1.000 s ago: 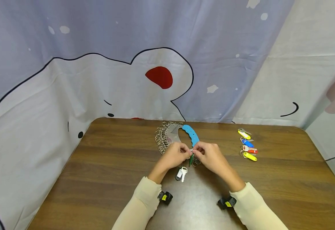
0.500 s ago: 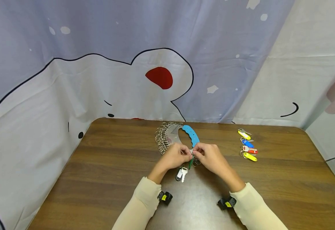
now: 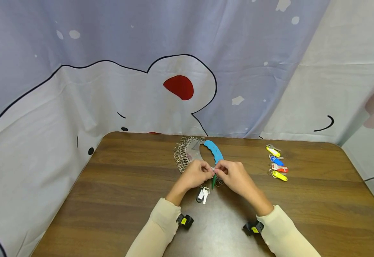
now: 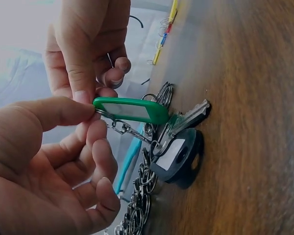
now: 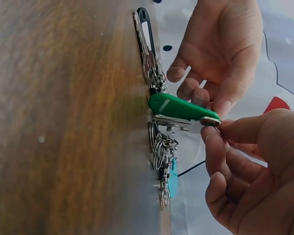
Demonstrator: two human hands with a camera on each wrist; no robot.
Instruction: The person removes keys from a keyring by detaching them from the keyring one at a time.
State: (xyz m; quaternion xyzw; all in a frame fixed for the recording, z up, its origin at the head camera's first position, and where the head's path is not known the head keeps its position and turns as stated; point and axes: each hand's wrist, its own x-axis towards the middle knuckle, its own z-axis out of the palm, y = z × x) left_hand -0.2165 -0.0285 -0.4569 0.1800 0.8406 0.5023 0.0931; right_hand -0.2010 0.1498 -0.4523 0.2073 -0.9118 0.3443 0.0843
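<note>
A green key tag (image 4: 132, 110) hangs by its ring end between both hands, its free end pointing down toward the table. My left hand (image 3: 197, 175) pinches the small metal ring at the tag's end, thumb against fingers. From the other side, my right hand (image 3: 233, 174) pinches at the same ring, fingertips right beside the left ones. The ring itself is mostly hidden by the fingers. Just behind lies a crescent metal key holder (image 3: 193, 148) with a blue handle (image 3: 214, 150) and many wire rings (image 3: 181, 155). A black key tag (image 4: 179, 156) with a silver key (image 4: 188, 120) lies close below.
To the right on the brown wooden table (image 3: 126, 185) lie several tagged keys in a column: a yellow tag (image 3: 273, 151), a blue tag (image 3: 277, 161), a red tag (image 3: 283, 170) and another yellow tag (image 3: 279, 176). A patterned curtain (image 3: 110, 92) hangs behind the table.
The green tag has swung slightly between the fingertips. Both hands stay almost in place, and the other tagged keys have not moved.
</note>
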